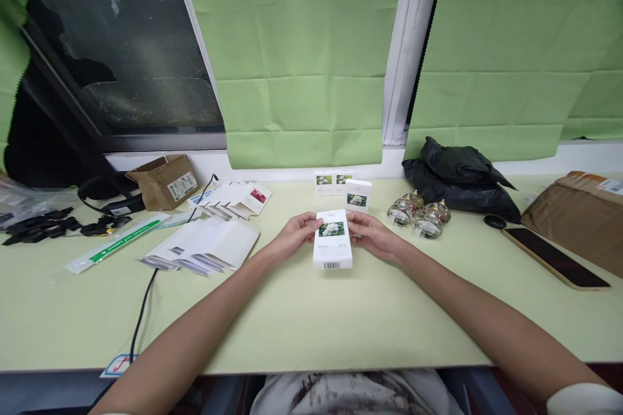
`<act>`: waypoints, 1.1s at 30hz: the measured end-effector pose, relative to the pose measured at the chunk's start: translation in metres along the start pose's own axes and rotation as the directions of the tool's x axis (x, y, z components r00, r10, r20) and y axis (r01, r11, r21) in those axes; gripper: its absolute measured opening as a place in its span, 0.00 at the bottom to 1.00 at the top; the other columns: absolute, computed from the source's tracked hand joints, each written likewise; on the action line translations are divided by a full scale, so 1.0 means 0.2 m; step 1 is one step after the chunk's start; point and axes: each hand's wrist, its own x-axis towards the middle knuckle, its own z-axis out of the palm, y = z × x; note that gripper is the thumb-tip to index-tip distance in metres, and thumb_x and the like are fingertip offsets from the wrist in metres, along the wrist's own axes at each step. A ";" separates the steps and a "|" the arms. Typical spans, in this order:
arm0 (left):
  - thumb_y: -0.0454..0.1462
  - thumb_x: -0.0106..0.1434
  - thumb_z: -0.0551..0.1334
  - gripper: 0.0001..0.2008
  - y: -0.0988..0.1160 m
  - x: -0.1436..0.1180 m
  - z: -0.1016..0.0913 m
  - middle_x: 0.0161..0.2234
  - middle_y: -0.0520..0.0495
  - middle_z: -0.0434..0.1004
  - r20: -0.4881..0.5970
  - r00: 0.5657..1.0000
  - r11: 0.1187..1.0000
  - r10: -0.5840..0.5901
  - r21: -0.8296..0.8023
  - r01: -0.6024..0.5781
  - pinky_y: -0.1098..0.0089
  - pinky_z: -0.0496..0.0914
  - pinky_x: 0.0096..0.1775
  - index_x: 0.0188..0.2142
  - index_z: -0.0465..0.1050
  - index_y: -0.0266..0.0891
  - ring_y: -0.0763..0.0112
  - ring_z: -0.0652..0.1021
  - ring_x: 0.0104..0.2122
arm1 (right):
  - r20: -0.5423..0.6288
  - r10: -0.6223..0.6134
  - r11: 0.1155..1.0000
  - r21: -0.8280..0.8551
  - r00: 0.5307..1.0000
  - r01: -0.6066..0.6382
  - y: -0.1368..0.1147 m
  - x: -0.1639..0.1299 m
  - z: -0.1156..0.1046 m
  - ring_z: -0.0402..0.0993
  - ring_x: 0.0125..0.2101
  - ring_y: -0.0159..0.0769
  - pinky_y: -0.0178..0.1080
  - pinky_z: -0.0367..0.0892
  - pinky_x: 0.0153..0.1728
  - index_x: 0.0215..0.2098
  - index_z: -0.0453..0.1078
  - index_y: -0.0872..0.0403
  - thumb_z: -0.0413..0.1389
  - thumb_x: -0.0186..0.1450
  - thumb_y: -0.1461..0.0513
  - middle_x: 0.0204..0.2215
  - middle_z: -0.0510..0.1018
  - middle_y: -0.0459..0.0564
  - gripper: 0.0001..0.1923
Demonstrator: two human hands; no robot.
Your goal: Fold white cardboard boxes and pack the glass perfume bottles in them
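Observation:
Between my two hands is a small white box (pixel 333 248) with a picture of white flowers and a barcode on its near end. My left hand (pixel 298 233) grips its left side, thumb on the front face. On the opposite side my right hand (pixel 374 235) has its fingers closed round the edge. The box is tilted, just above the table. Beyond it stands a similar white box (pixel 358 196), with two more flower boxes (pixel 323 183) behind that. To the left lie stacks of flat white cartons (pixel 219 243), some showing a red picture (pixel 257 196).
Gold ornaments (pixel 428 220), black plastic bags (pixel 462 175), a phone (pixel 555 258) and a brown package (pixel 579 214) are at the right. At the left are an open cardboard box (pixel 163 183), a green-striped plastic sleeve (pixel 119 243), black straps (pixel 41 225) and a black cable (pixel 143 311).

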 end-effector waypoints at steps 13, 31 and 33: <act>0.38 0.75 0.59 0.08 -0.01 -0.04 0.00 0.44 0.44 0.77 0.060 0.720 0.435 0.691 0.761 -0.481 0.63 0.72 0.44 0.50 0.74 0.45 0.64 0.76 0.42 | -0.208 -0.373 0.913 -0.255 0.904 0.318 -0.01 0.01 0.05 0.70 0.38 0.38 0.40 0.70 0.36 0.48 0.79 0.45 0.58 0.70 0.46 0.48 0.74 0.50 0.17; 0.32 0.75 0.59 0.11 -0.04 -0.03 0.02 0.47 0.43 0.75 0.139 0.681 0.417 0.719 0.698 -0.583 0.61 0.73 0.48 0.53 0.74 0.46 0.63 0.77 0.47 | -0.133 -0.580 0.721 -0.544 0.803 0.430 -0.07 -0.04 0.08 0.69 0.53 0.46 0.49 0.64 0.60 0.43 0.76 0.48 0.48 0.78 0.50 0.49 0.70 0.53 0.17; 0.33 0.75 0.59 0.10 -0.03 -0.04 0.03 0.46 0.43 0.76 0.119 0.695 0.444 0.709 0.690 -0.571 0.61 0.73 0.47 0.52 0.74 0.46 0.64 0.77 0.46 | -0.126 -0.579 0.721 -0.540 0.806 0.434 -0.07 -0.04 0.08 0.69 0.54 0.46 0.50 0.64 0.60 0.43 0.76 0.47 0.49 0.77 0.51 0.49 0.70 0.53 0.17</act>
